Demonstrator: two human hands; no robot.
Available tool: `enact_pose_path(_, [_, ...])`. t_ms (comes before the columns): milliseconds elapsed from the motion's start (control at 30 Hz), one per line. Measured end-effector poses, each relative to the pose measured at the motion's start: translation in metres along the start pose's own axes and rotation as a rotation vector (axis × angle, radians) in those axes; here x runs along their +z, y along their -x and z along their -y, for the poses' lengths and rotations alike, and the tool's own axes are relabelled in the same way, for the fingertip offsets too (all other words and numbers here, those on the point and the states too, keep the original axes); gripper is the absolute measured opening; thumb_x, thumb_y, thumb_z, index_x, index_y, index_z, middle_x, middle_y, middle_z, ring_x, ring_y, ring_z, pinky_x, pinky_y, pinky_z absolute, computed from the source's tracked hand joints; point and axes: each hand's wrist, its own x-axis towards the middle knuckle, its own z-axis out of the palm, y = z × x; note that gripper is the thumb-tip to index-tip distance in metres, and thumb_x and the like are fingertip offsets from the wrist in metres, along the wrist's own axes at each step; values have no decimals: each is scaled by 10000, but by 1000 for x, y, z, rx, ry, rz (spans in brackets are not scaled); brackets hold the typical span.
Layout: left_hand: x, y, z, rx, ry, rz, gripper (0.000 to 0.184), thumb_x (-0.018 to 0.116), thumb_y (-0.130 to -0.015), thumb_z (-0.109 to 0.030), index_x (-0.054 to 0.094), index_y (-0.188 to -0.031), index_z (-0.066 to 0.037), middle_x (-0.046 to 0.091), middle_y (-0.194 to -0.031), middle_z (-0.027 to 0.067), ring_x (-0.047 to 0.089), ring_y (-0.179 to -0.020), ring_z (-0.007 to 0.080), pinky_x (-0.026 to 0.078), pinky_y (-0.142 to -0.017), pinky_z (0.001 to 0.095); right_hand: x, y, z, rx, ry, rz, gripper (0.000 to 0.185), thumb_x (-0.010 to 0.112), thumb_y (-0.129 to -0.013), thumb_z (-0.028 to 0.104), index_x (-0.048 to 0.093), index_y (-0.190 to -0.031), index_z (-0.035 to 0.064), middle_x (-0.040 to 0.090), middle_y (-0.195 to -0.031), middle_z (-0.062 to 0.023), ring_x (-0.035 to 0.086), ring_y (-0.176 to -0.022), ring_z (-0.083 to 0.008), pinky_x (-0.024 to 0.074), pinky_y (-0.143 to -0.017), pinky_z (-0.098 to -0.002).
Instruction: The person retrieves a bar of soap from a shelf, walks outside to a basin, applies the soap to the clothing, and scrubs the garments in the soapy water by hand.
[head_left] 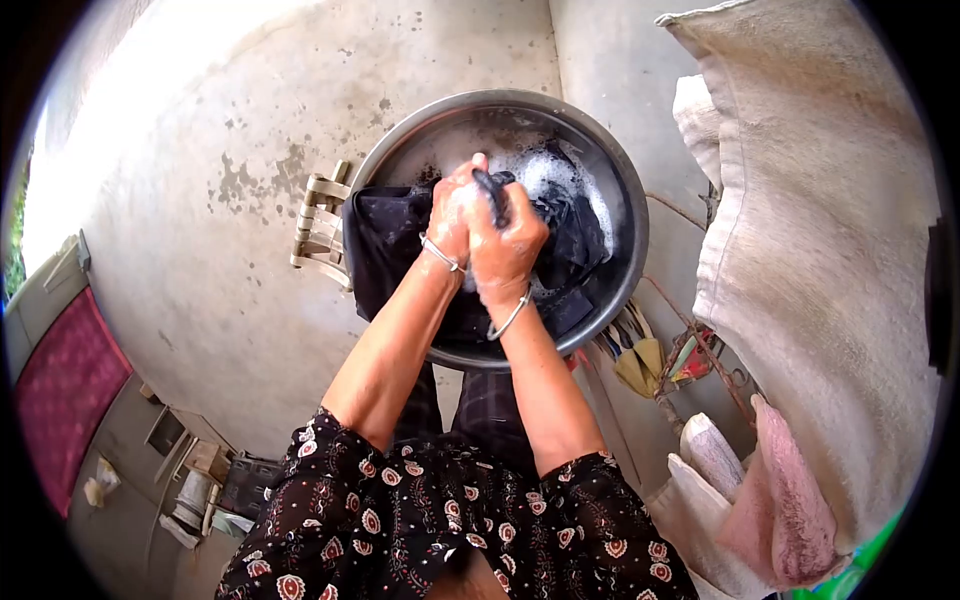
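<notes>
My left hand (453, 215) and my right hand (506, 240) are pressed together over a wide metal basin (628, 165). Both are closed on a dark wet cloth (489, 190), a bunched piece of which shows between the fingers. Soap suds cover the skin of both hands. More of the dark cloth lies in the basin, with a part (385, 235) draped over its left rim. White foam (545, 170) floats on the water at the back and right. A bangle circles each wrist. Where the held cloth joins the rest is hidden.
A small stool or chair (322, 225) stands at the basin's left, partly under it. To the right hang a large beige cloth (810, 200) and a pink towel (780, 500). Thin branches or rods (705, 345) stick out beside the basin. Wet spots mark the concrete floor (270, 120).
</notes>
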Motion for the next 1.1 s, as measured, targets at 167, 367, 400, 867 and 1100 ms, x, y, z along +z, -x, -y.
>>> enact_pose_path(167, [6,8,-6,-229,202,25,277,493,-905,-296,574,-793,-56,559,-746,1,477,-668,97,412,-621,273,-1,-24,-16,49,67,-132,292,672,-775,244,538,-695,-3,539,-590,-176,426,-494,-238,412,-508,-346])
enact_pose_path(367, [5,8,6,-347,254,-17,333,485,-905,-315,569,-793,-13,519,-722,25,457,-688,128,390,-642,293,-4,-19,-22,-24,42,-30,309,690,-742,298,523,-698,42,571,-598,-180,577,-601,-384,441,-516,-415])
enact_pose_path(400, [9,18,-6,-396,294,-67,357,484,-909,-323,588,-840,12,562,-771,50,470,-713,141,396,-669,297,-7,-34,-32,34,210,-33,367,662,-755,376,533,-700,37,574,-598,-196,572,-612,-405,439,-533,-446])
enact_pose_path(867, [3,-30,43,-118,-600,-87,317,542,-839,-240,528,-862,76,577,-840,295,566,-803,429,430,-723,461,20,-52,-81,15,733,85,348,666,-750,283,467,-915,49,554,-821,-193,582,-767,-383,470,-624,-467])
enact_pose_path(1100, [6,-14,38,-23,-24,89,162,502,-904,-179,574,-893,-35,573,-856,41,513,-775,119,434,-693,272,11,-28,-37,194,229,-44,305,570,-831,347,573,-842,42,614,-765,-212,584,-717,-413,460,-620,-443])
